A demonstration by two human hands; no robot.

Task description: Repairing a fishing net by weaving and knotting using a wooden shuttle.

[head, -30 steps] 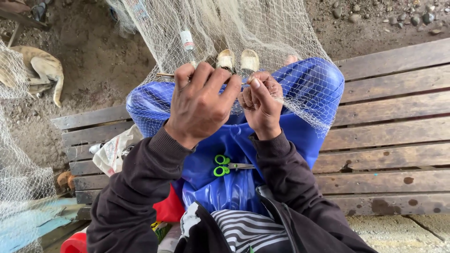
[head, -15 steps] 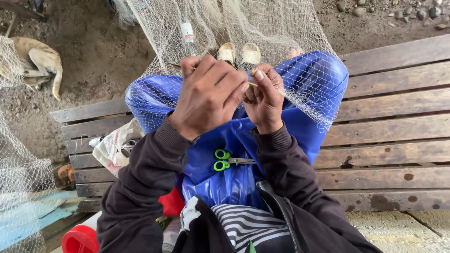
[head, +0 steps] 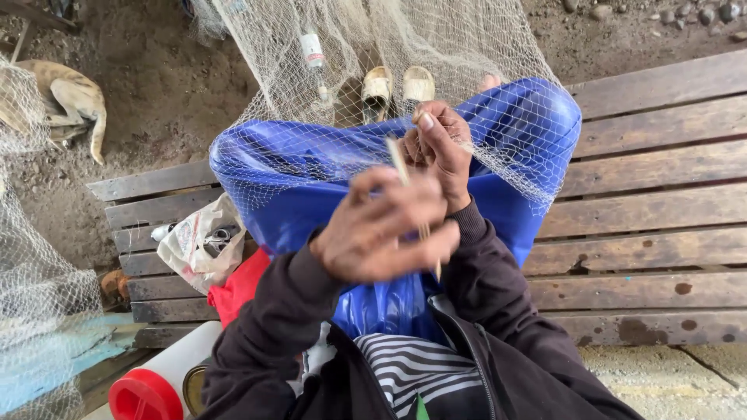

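Head view — steeply down, close.

Plastic bag [head: 194, 247]: crumpled, whitish with red and dark print, laid on the bench [head: 646, 194] at its left end. Bottle [head: 313, 58]: clear, white-and-red label, seen beyond the bench. Canister [head: 159, 381]: white, red lid, placed below the bench's left end.

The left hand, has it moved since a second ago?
Yes. The left hand has pulled back toward the body, away from the right hand and the sandals, drawing the pale stick.
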